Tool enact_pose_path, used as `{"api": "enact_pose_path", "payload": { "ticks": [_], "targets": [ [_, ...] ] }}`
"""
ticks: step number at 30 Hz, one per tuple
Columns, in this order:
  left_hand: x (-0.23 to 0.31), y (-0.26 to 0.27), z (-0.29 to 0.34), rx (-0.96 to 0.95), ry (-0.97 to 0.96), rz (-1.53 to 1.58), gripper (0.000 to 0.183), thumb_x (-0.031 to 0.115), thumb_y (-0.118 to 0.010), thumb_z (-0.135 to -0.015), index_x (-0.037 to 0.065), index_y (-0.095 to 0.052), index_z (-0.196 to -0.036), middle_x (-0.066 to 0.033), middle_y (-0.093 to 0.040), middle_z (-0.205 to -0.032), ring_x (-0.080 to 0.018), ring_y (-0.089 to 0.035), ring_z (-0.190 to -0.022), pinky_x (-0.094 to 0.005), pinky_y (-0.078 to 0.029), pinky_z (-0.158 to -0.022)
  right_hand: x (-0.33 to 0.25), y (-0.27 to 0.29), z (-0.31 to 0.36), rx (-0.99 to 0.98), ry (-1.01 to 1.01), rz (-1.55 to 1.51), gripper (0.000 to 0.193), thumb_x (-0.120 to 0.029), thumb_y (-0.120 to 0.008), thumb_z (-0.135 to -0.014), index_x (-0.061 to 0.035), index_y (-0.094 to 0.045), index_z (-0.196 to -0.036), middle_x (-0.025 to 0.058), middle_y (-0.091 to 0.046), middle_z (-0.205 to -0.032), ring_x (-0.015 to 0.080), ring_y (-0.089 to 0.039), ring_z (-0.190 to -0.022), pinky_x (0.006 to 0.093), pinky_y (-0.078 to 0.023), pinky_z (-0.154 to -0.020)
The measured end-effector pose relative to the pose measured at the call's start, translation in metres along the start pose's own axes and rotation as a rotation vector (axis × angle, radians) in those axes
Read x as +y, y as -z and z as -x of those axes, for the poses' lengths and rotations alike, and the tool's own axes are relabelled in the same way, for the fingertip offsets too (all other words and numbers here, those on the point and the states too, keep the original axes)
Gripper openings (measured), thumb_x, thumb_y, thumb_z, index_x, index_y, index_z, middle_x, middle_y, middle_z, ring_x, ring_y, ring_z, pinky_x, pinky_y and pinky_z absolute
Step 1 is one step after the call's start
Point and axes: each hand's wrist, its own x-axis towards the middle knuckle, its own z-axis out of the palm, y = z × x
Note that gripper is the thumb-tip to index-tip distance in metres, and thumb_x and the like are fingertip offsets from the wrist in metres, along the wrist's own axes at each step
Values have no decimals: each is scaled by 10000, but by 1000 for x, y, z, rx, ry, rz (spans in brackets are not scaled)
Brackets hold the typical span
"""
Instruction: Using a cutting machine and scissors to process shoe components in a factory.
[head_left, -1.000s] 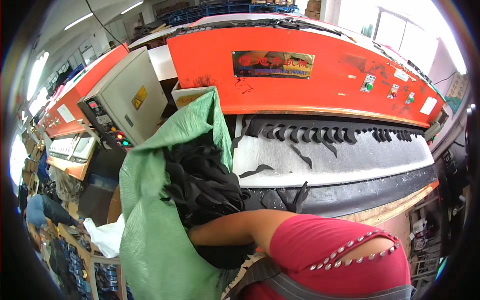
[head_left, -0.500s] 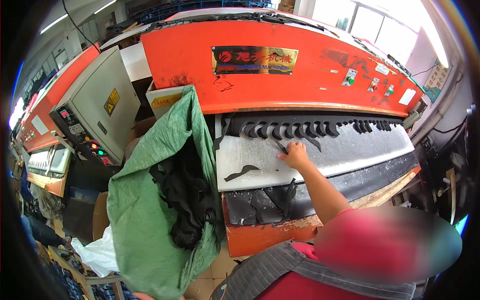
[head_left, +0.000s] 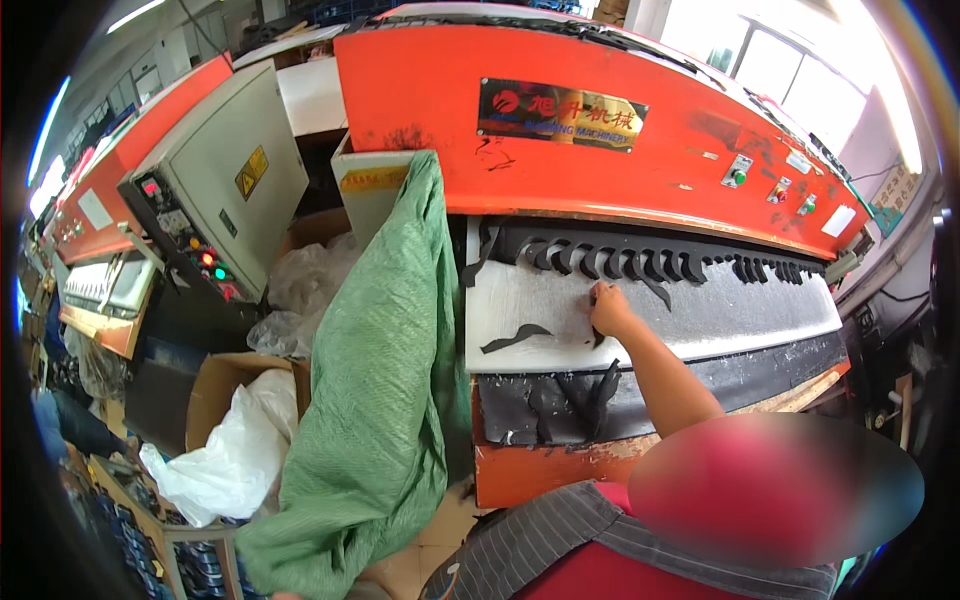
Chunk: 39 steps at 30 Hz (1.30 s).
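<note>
- One black strip (head_left: 598,338) is pinched in the right hand (head_left: 612,310), at the white surface (head_left: 740,325);
- left hand (head_left: 287,597) barely shows below the green bag (head_left: 380,400); I cannot tell its grip;
- hands well apart.

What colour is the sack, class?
Green; the sack shows best in the head view.

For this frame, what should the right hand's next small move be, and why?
Probably a gentle lift of the black strip off the white board, keeping the grip closed. The right hand's fingertips appear to pinch its upper end, while its lower end shows below them. A second black strip lies apart to the left, so it should not catch.
</note>
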Motion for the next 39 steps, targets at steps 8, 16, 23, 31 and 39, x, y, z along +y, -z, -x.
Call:
{"api": "enact_pose_path", "payload": {
  "ticks": [8,16,23,31,39],
  "targets": [
    [24,53,-40,-70,-106,-1346,595,433,-547,-892,-51,-507,-548,-102,-419,-452,-192,-384,-428,-391,-334,-461,-32,6,-14,-29,220,308,275,-75,-526,-754,30,-521,-1008,244,-616,-925,404,-607,-853,473,-489,-747],
    [59,30,-71,488,-521,-1458,605,517,-489,-888,-74,-617,-900,-234,-587,-824,-325,-536,-710,-437,-428,-661,-174,12,26,-353,1115,-151,162,-54,-505,-721,-32,-559,-872,164,-511,-987,364,-546,-898,428,-451,-781],
    [83,-19,-127,333,-573,-694,546,403,-517,-907,-32,-473,-1235,-223,-521,-1190,-340,-533,-1043,-419,-410,-901,-325,21,50,-102,1438,359,417,-217,-562,-790,-192,-551,-1206,94,-553,-1216,279,-619,-965,407,-501,-793],
    [68,12,-261,-154,-206,-732,383,256,-577,-899,-35,-525,-1142,-97,-567,-1079,-175,-539,-970,-287,-397,-891,-317,168,-89,398,873,522,231,-157,-510,-818,-157,-624,-1019,57,-653,-1015,251,-639,-943,415,-523,-705],
    [-63,-181,-219,-497,-1108,-1023,162,119,-669,-815,20,-592,-918,-78,-615,-927,-196,-574,-862,-318,-458,-804,-298,120,-106,343,987,610,199,-118,-495,-824,-126,-583,-1003,58,-574,-1058,248,-630,-915,400,-524,-705]
  ]
}}
